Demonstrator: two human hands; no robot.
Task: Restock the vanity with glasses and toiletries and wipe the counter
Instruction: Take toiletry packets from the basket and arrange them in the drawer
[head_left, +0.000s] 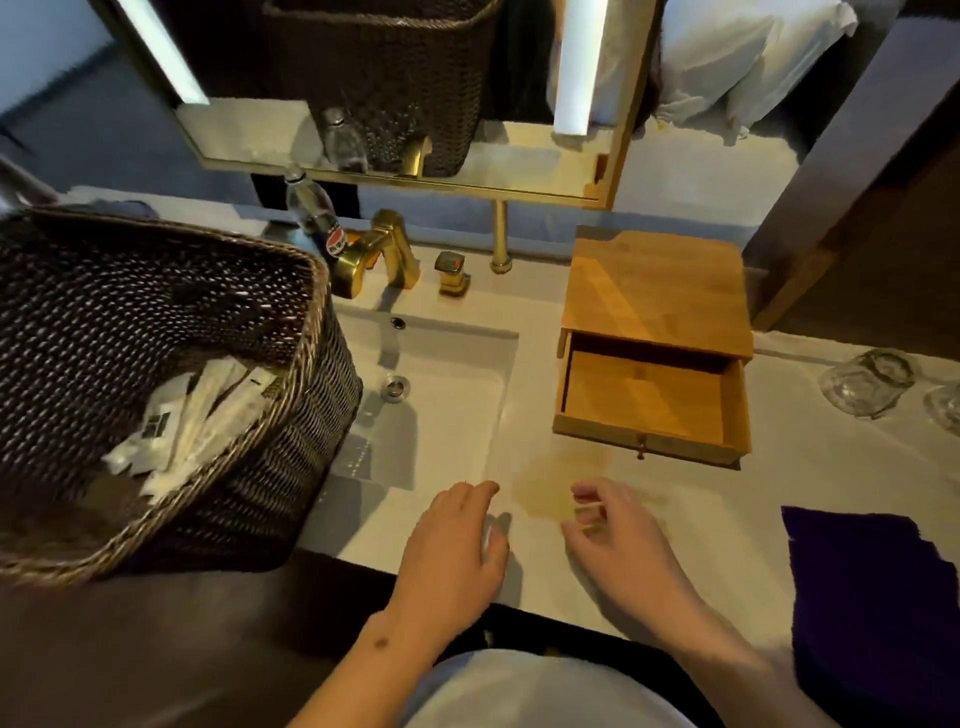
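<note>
Left hand: the left hand (457, 540) hovered open and empty, fingers spread, over the near edge of the counter (779, 467), just right of the sink (441, 415).
Right hand: the right hand (613, 530) was loosely curled with nothing in it, just right of the left hand, over a yellowish stain (545, 483) on the counter.
Toiletries: white packets (182, 426) lay in the bottom of the wicker basket (291, 457), which stood at the left, near the left hand; their long axes ran roughly from near-left to far-right.
Nearer hand: the left, by my judgement, for the packets; the reach would go left and up over the basket's rim.
Drawer: the wooden box (654, 280) stood far-right of the hands, its drawer (644, 400) pulled open toward the near side and bare, so the right hand sat closer to it.
Glasses: two glasses (867, 382) stood upside down at the far right, well apart from both hands.
Cloth: a dark cloth (872, 587) lay flat at the near right edge, near the right hand.
Open room: bare counter lay between hands, drawer and cloth.
Edges: the sink's drop lay just left of the left hand; a bottle (317, 218) and tap (379, 254) stood behind, clear of the path.
</note>
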